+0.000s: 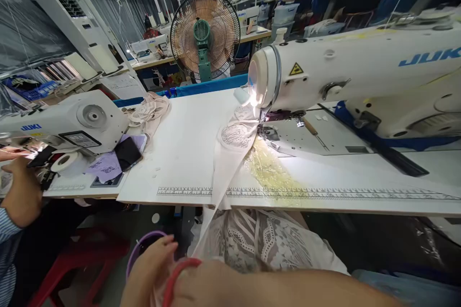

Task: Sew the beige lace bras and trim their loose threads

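White lace fabric lies under the needle of the white sewing machine, and a pale strip of it stretches over the table's front edge down toward my hands. At the bottom, my left hand is closed on light fabric beside the strip's lower end, its fingers partly blurred. My right hand is closed around red-handled scissors; their blades are hidden. More lace fabric drapes over my lap, just beyond my right hand.
A wooden-handled tool lies by the needle plate. Yellowish scraps lie near a printed ruler. On the left are a second machine, a phone and a co-worker's arm. A fan stands behind; a purple bin is below.
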`<action>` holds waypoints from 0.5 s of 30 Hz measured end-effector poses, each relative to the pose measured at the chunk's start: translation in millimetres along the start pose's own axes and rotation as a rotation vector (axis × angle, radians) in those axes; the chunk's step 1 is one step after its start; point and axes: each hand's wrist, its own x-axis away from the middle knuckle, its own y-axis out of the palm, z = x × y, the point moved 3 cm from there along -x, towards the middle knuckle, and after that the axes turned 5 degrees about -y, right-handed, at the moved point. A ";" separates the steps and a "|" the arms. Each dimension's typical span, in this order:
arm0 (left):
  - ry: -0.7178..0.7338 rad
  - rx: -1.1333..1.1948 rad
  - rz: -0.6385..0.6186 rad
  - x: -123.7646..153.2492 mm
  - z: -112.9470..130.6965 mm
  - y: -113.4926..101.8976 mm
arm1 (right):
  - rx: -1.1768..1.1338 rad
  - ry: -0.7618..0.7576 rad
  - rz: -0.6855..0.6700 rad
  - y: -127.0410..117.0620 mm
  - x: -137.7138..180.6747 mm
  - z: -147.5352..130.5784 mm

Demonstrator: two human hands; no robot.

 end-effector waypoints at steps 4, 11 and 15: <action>0.023 -0.003 -0.149 9.3 3.5 8.4 | -0.102 0.143 -0.179 -26.7 9.9 5.0; -0.082 0.096 -0.523 28.7 21.5 24.1 | -0.245 0.534 -0.437 -82.8 64.3 47.4; -0.198 0.111 -0.612 9.0 11.6 46.2 | -0.230 0.706 -0.361 -92.7 88.6 81.9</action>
